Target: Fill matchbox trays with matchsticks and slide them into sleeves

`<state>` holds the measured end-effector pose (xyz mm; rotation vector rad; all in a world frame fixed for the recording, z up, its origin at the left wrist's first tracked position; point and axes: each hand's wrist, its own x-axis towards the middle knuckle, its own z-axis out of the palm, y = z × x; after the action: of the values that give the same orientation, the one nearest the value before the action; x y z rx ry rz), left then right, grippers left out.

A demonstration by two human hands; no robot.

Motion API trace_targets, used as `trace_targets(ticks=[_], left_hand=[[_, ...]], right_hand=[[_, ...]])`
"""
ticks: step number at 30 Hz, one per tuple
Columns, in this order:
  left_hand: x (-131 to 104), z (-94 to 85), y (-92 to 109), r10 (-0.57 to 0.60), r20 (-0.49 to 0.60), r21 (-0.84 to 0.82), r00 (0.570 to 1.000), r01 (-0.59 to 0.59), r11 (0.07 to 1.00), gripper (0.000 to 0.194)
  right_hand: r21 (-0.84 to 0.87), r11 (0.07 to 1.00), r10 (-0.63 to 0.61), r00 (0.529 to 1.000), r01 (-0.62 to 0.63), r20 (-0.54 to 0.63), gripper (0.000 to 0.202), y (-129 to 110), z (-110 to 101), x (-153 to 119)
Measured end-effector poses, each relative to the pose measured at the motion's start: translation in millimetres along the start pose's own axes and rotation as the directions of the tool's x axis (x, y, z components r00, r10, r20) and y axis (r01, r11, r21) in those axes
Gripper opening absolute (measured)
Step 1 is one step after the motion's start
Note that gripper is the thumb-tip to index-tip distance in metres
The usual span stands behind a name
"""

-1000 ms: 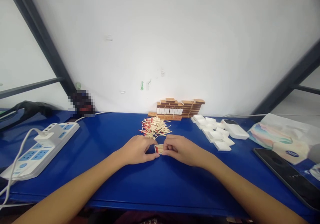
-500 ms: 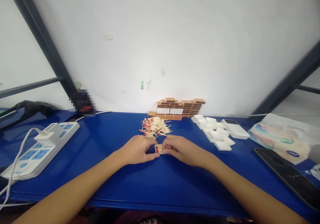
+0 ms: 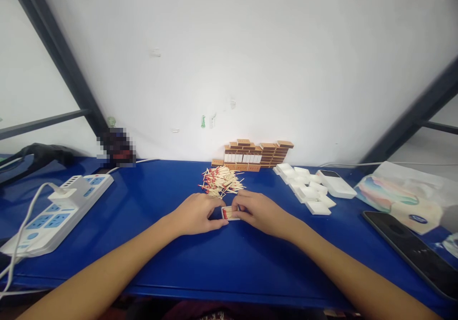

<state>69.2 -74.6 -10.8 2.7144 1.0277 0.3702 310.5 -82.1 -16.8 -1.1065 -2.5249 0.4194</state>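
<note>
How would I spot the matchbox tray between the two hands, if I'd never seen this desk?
On the blue tabletop, find the loose heap of matches near the middle. Just nearer the viewer, between the left hand and right hand, sits a small matchbox tray. Unlike the white trays grouped to the right, it shows matchsticks inside, red heads at its left end.

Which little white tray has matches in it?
The tray between the left hand and right hand: red-tipped matches show inside it, while the other white trays sit grouped to the right.
</note>
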Motion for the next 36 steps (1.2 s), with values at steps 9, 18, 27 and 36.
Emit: trace_targets(ticks=[9, 18, 27, 36], left_hand=[[0.2, -0.4, 0.4, 0.012, -0.007, 0.003, 1.000, -0.012, 1.000, 0.026], [0.3, -2.4, 1.9, 0.012, 0.006, -0.005, 1.000, -0.012, 1.000, 0.025], [0.2, -1.8, 2.7, 0.020, -0.008, -0.048, 1.000, -0.020, 0.999, 0.024], [-0.2, 0.3, 1.7, -0.056, -0.076, -0.209, 0.996, 0.039, 0.977, 0.027]], right_hand=[[-0.027, 0.999, -0.036, 0.999, 0.037, 0.027, 0.027, -0.1, -0.4, -0.4], [0.007, 0.999, -0.042, 0.999, 0.042, -0.008, 0.028, -2.1, -1.9, -1.4], [0.022, 0.999, -0.032, 0.998, 0.033, -0.051, 0.024, 1.4, 3.8, -0.5], [0.053, 0.997, 0.061, 0.972, -0.050, -0.226, 0.031, 12.6, -4.7, 4.7]])
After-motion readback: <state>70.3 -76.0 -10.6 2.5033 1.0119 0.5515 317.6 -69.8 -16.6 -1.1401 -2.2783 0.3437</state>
